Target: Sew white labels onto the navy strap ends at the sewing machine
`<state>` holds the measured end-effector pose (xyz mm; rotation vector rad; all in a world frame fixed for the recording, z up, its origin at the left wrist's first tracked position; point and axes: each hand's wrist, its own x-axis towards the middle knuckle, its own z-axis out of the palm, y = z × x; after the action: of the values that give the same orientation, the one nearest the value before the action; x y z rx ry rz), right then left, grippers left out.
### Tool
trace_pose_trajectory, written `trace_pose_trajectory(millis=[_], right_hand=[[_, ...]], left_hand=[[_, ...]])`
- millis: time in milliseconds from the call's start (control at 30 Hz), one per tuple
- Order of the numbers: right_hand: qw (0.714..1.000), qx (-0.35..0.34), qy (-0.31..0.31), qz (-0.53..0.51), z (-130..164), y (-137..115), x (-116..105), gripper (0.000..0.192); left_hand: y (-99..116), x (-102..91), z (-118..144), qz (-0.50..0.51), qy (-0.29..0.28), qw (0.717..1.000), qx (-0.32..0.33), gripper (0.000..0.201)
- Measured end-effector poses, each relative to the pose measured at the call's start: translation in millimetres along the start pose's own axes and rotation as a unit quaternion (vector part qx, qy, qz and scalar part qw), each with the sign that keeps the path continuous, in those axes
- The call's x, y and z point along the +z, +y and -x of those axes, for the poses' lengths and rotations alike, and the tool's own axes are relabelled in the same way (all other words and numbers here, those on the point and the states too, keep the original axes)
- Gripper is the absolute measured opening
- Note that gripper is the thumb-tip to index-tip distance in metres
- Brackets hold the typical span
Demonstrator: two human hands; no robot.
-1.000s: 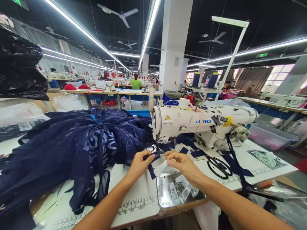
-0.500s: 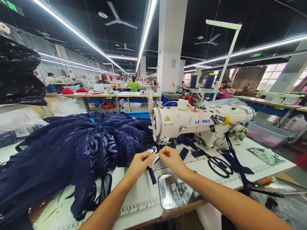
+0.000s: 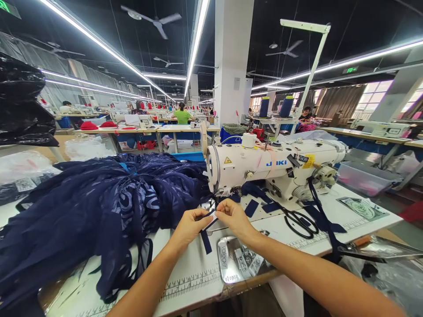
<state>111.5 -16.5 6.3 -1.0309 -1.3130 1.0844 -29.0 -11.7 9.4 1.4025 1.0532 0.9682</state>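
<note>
Left hand (image 3: 189, 225) and right hand (image 3: 235, 217): grips pinched together on a small white label (image 3: 213, 216) and navy strip (image 3: 205, 240), its long axis running near to far, before the sewing machine (image 3: 264, 169) on the bench (image 3: 185, 268). Scissors (image 3: 299, 220) right; navy cloth (image 3: 99, 202) left.

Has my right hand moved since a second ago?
Yes. The right hand has moved left, off the clear label bag, toward the sewing machine needle.

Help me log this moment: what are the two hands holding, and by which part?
Both the left hand and right hand pinch a small white label with a navy strip at the strip's upper end.
</note>
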Motion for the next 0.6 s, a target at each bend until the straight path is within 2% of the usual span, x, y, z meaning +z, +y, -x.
trace_pose_trajectory(millis=[100,200,300,367,400,433,500,567,600], right_hand=[[1.000,-0.015,-0.016,-0.002,3,6,-3,0.013],[0.997,-0.029,-0.067,0.030,2,12,-23,0.014],[0.974,-0.078,-0.072,0.199,-5,12,-68,0.005],[0.920,-0.112,-0.055,0.371,-11,9,-102,0.007],[0.886,-0.115,-0.060,0.445,-14,8,-115,0.008],[0.850,-0.115,-0.069,0.510,-17,8,-126,0.009],[0.782,-0.116,-0.091,0.606,-20,9,-135,0.012],[0.729,-0.126,-0.101,0.666,-21,14,-131,0.023],[0.708,-0.129,-0.101,0.687,-22,17,-126,0.028]], left_hand=[[3,0.1,0,-0.019,-0.013,1.000,0.000,0.028],[5,-2.6,1,-0.066,-0.040,0.997,0.010,0.028],[5,-8.3,0,-0.162,-0.068,0.981,0.079,0.025],[5,-9.9,-4,-0.265,-0.059,0.946,0.178,0.022],[4,-8.9,-7,-0.328,-0.039,0.912,0.243,0.021],[4,-6.6,-11,-0.394,-0.014,0.864,0.314,0.022],[3,1.3,-22,-0.516,0.017,0.733,0.443,0.028],[-1,10.6,-36,-0.598,0.002,0.607,0.523,0.032],[-4,14.6,-43,-0.623,-0.018,0.569,0.537,0.032]])
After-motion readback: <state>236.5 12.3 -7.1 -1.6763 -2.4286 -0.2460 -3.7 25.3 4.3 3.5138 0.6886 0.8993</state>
